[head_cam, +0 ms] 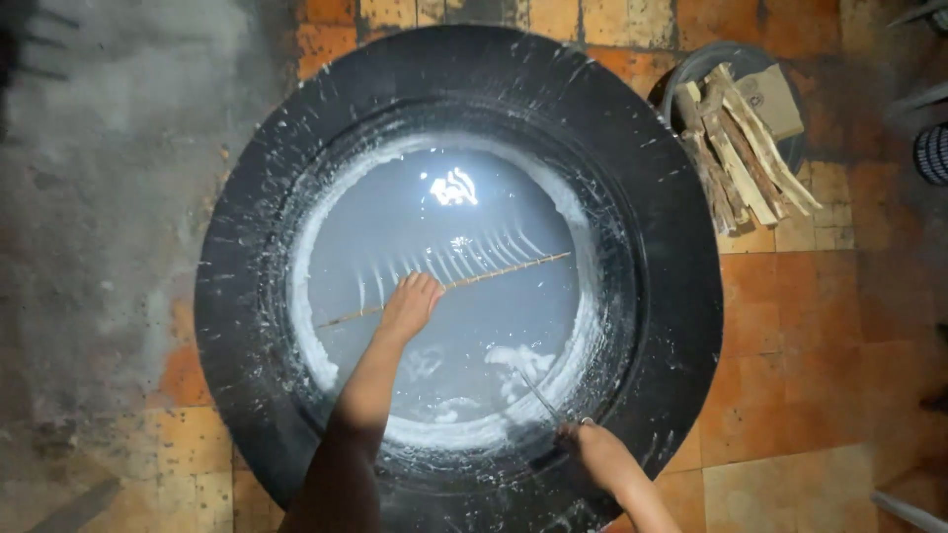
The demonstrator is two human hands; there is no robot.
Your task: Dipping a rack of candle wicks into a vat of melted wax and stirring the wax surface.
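A big round black pan (681,296) fills the middle of the view, its hollow covered by a thin wet whitish sheet (474,326) with foamy white edges. My left hand (410,304) reaches over the sheet and grips a long thin wooden stick (513,269) that lies slanted across it, with fine comb-like ridges in the film behind it. My right hand (592,449) is at the near rim, closed on a thin dark tool (538,397) whose tip touches the white foam.
A dark bucket (736,59) holding several split wood pieces (746,148) stands at the upper right, close to the pan's rim. Orange tiled floor (810,326) lies to the right, rough grey concrete (109,197) to the left.
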